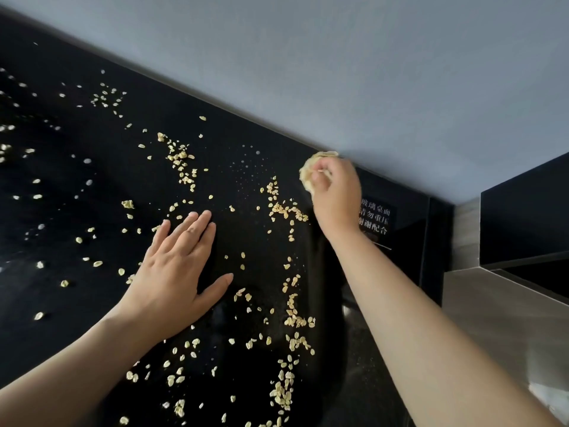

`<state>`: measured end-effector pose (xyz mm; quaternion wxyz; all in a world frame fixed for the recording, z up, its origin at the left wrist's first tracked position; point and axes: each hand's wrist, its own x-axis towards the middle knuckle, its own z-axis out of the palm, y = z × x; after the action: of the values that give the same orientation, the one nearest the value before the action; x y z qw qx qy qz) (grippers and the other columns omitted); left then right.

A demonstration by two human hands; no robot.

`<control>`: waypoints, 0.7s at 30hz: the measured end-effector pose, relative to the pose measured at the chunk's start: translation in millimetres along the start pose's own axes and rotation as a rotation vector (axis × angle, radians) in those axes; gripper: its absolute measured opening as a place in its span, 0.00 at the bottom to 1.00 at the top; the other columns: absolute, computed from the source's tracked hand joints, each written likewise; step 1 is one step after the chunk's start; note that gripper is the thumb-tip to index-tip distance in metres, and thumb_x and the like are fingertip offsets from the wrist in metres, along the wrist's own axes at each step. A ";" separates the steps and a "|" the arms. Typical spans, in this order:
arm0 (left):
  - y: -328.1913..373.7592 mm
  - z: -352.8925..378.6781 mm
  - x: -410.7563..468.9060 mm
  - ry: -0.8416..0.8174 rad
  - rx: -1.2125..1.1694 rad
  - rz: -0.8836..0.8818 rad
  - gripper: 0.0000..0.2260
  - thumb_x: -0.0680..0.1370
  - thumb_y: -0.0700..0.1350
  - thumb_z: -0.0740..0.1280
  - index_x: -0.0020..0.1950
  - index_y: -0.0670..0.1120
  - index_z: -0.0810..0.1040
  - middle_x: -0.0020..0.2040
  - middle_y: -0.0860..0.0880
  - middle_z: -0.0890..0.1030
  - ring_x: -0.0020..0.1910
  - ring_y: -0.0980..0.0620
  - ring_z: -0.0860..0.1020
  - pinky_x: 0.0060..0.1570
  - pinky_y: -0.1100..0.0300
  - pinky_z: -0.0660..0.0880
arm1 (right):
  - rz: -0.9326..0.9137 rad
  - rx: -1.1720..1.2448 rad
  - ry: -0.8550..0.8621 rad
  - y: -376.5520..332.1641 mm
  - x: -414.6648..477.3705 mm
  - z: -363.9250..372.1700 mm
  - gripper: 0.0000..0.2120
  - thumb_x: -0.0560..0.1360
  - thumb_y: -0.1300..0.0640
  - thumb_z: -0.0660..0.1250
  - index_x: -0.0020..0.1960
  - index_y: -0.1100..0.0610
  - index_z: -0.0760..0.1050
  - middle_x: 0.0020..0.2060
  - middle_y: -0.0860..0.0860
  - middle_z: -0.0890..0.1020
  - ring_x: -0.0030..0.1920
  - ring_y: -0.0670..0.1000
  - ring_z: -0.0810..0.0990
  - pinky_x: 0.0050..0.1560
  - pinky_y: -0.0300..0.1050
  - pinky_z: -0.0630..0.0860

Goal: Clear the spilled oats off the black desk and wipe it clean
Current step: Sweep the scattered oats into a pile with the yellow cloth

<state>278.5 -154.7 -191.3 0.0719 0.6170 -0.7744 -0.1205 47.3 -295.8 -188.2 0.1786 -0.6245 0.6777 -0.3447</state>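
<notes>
Oats lie scattered in loose clusters over most of the glossy black desk, from its far left edge down to the near edge. Left of centre, the left hand rests palm down on the desk, fingers straight and slightly spread, holding nothing. Further right, near the grey wall, the right hand has its fingers curled tight around a crumpled pale yellow wad. White printed characters sit just beside that wrist.
</notes>
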 end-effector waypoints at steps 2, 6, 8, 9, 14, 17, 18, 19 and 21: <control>-1.0 -0.1 3.2 -0.004 -0.014 0.002 0.37 0.75 0.67 0.52 0.74 0.41 0.65 0.77 0.47 0.59 0.77 0.50 0.53 0.75 0.47 0.48 | -0.089 0.050 -0.110 -15.7 -20.3 6.1 0.06 0.74 0.63 0.66 0.46 0.54 0.78 0.49 0.48 0.78 0.52 0.49 0.75 0.50 0.41 0.70; -4.3 4.3 -5.4 -0.031 -0.035 0.023 0.37 0.75 0.67 0.52 0.75 0.42 0.64 0.78 0.48 0.57 0.78 0.51 0.51 0.75 0.45 0.49 | -0.022 0.178 -0.304 -36.2 -61.1 -3.5 0.08 0.75 0.63 0.67 0.44 0.50 0.78 0.48 0.44 0.79 0.50 0.40 0.76 0.49 0.27 0.69; -8.4 2.1 -4.0 -0.008 -0.040 0.031 0.37 0.76 0.67 0.52 0.75 0.42 0.63 0.78 0.48 0.56 0.78 0.51 0.51 0.75 0.47 0.48 | 0.042 0.206 -0.148 -36.2 -51.8 -19.8 0.08 0.75 0.63 0.66 0.44 0.49 0.78 0.48 0.45 0.79 0.49 0.38 0.76 0.48 0.24 0.68; -9.4 0.6 -1.1 0.003 -0.049 0.031 0.37 0.76 0.67 0.52 0.75 0.42 0.63 0.78 0.48 0.56 0.78 0.51 0.51 0.76 0.47 0.48 | 0.054 0.173 -0.073 -31.1 -43.0 -28.8 0.08 0.75 0.62 0.66 0.45 0.49 0.78 0.49 0.45 0.79 0.49 0.38 0.76 0.48 0.24 0.68; -6.6 5.5 -4.7 -0.009 -0.054 0.037 0.37 0.75 0.67 0.53 0.75 0.41 0.64 0.78 0.47 0.58 0.77 0.50 0.53 0.76 0.48 0.47 | 0.141 -0.102 0.001 13.5 -35.9 -42.6 0.07 0.75 0.64 0.65 0.49 0.54 0.78 0.50 0.46 0.75 0.54 0.50 0.76 0.45 0.31 0.66; -12.7 4.7 -6.9 0.007 -0.036 0.027 0.38 0.75 0.67 0.53 0.74 0.41 0.65 0.78 0.46 0.58 0.77 0.49 0.53 0.76 0.48 0.46 | 0.107 -0.098 -0.024 7.7 -49.8 -25.9 0.06 0.76 0.63 0.65 0.50 0.54 0.77 0.49 0.45 0.73 0.52 0.50 0.74 0.45 0.32 0.64; -13.7 4.1 -6.6 0.007 -0.036 0.025 0.38 0.75 0.67 0.53 0.74 0.41 0.65 0.77 0.46 0.59 0.77 0.49 0.54 0.76 0.48 0.47 | 0.092 -0.069 -0.044 1.0 -57.3 -21.2 0.06 0.76 0.62 0.65 0.49 0.54 0.77 0.48 0.45 0.72 0.51 0.49 0.74 0.44 0.29 0.64; -13.5 4.5 -6.4 0.002 -0.038 0.025 0.38 0.75 0.67 0.53 0.74 0.41 0.65 0.77 0.46 0.59 0.77 0.48 0.54 0.76 0.47 0.48 | 0.070 -0.049 -0.074 -5.6 -66.8 -18.0 0.05 0.76 0.62 0.65 0.48 0.53 0.76 0.48 0.44 0.72 0.50 0.48 0.74 0.44 0.27 0.65; -10.9 5.5 -6.1 -0.008 -0.039 0.030 0.38 0.75 0.67 0.53 0.74 0.41 0.65 0.77 0.45 0.60 0.77 0.48 0.54 0.75 0.46 0.49 | 0.020 -0.001 -0.170 -16.4 -87.9 -15.8 0.06 0.76 0.61 0.66 0.47 0.51 0.76 0.47 0.42 0.73 0.49 0.45 0.74 0.46 0.31 0.68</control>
<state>288.6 -150.5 -199.3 0.0825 0.6034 -0.7812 -0.1369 62.3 -206.5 -182.4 0.2385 -0.6447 0.6666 -0.2884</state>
